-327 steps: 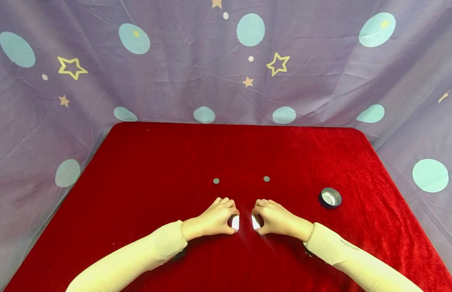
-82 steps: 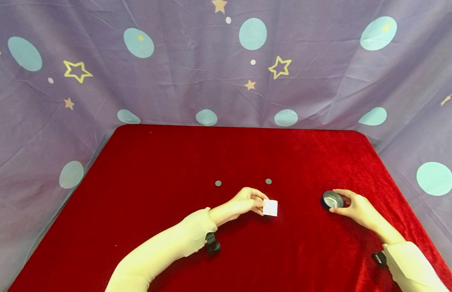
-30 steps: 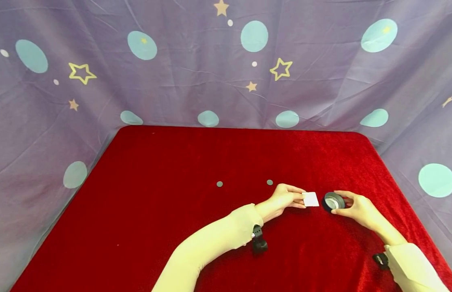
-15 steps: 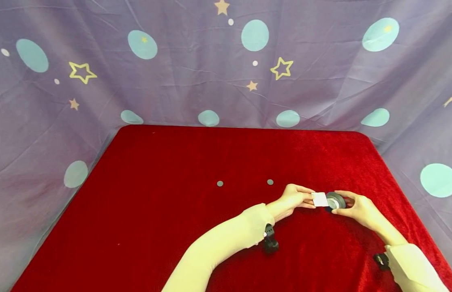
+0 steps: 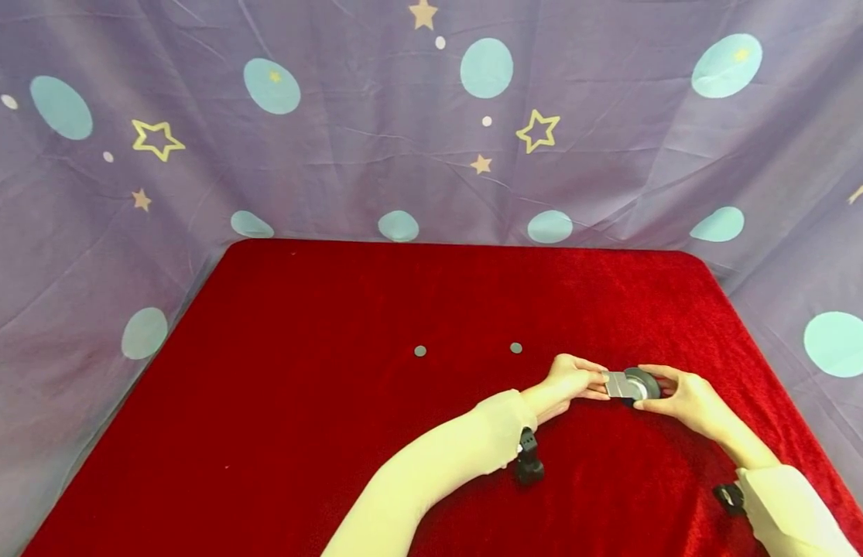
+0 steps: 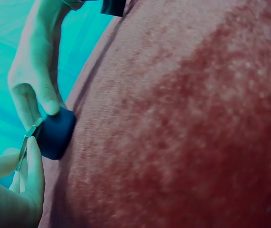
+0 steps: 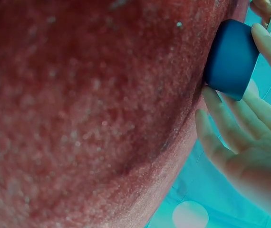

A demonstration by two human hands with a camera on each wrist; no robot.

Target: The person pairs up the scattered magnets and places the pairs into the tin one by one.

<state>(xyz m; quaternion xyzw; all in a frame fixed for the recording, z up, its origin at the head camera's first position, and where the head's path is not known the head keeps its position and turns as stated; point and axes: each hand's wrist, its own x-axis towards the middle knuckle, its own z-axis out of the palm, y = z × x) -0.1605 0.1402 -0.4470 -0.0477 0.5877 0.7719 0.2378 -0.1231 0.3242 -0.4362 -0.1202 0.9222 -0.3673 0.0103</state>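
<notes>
My left hand (image 5: pixel 569 377) pinches a small thin flat square piece (image 5: pixel 616 384) between thumb and fingers. The piece looks grey in the head view, with a pale line across it, and its far edge overlaps the rim of a small round dark tin (image 5: pixel 652 384). Seen from the left wrist, the piece (image 6: pixel 25 142) is tilted at the mouth of the tin (image 6: pixel 58 135). Around the tin's right side curl the thumb and fingers of my right hand (image 5: pixel 685 398). The tin has a silvery inside and sits on the red cloth, dark blue outside in the right wrist view (image 7: pixel 230 59).
Two small grey discs (image 5: pixel 420 351) lie apart on the red cloth (image 5: pixel 299 402), left of the hands. A purple patterned curtain (image 5: pixel 375 139) stands behind and beside the table. A black strap device (image 5: pixel 529 458) hangs at the left wrist.
My left hand has carried the square piece right to the tin's rim, and the piece has turned from white to grey as it tilts. My right hand stays on the tin.
</notes>
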